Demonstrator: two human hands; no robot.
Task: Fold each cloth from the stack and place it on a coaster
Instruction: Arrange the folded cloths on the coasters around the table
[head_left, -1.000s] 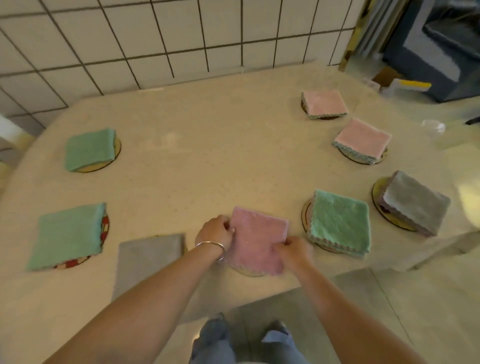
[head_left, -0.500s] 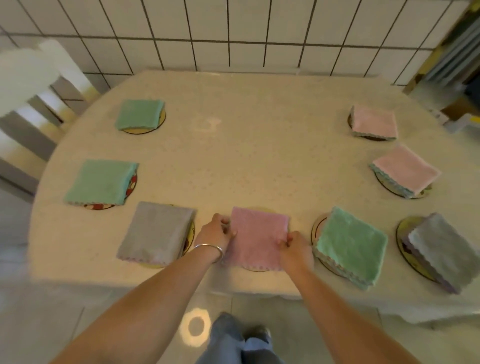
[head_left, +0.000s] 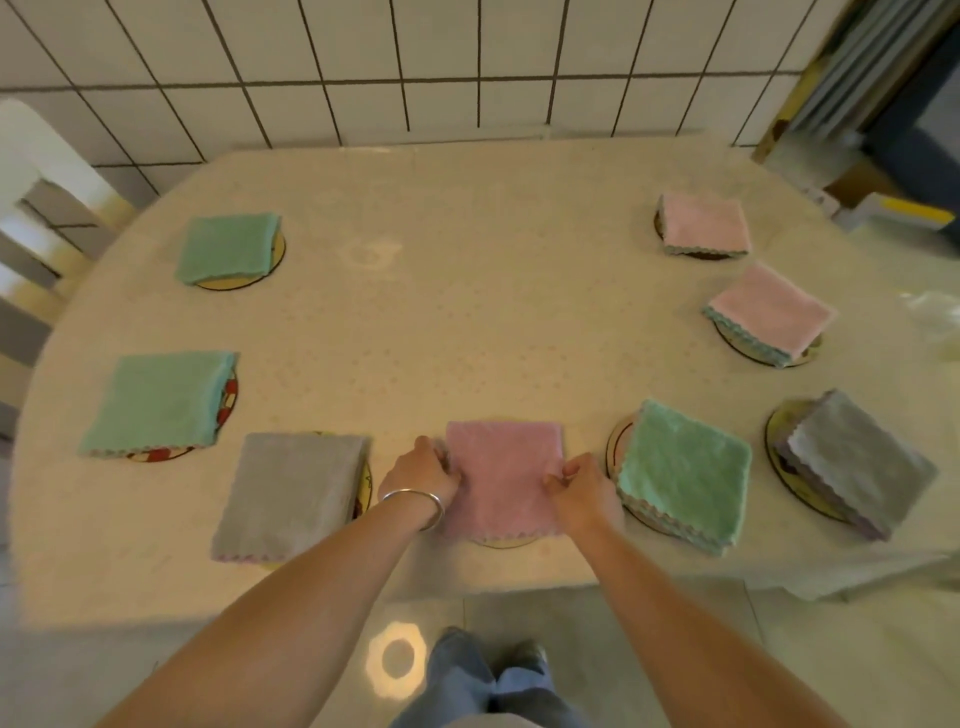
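A folded pink cloth (head_left: 501, 475) lies on a coaster (head_left: 504, 543) at the table's near edge; only a sliver of the coaster shows under it. My left hand (head_left: 423, 473), with a silver bracelet on the wrist, pinches the cloth's left edge. My right hand (head_left: 584, 488) pinches its right edge. Folded cloths cover the other coasters: grey (head_left: 291, 493) to the left, green (head_left: 683, 475) and grey (head_left: 854, 462) to the right, two green (head_left: 161, 402) (head_left: 228, 247) at far left, two pink (head_left: 771, 312) (head_left: 704, 223) at far right.
The oval table (head_left: 467, 322) has a pale patterned cover and stands against a tiled wall (head_left: 415, 67). A white chair (head_left: 36, 171) is at the left. Boxes and a dark cabinet (head_left: 914, 130) are at the right. My feet (head_left: 488, 665) show below the table edge.
The camera view has swung and steadied. Both hands stay on the pink cloth's edges, squaring it over the coaster.
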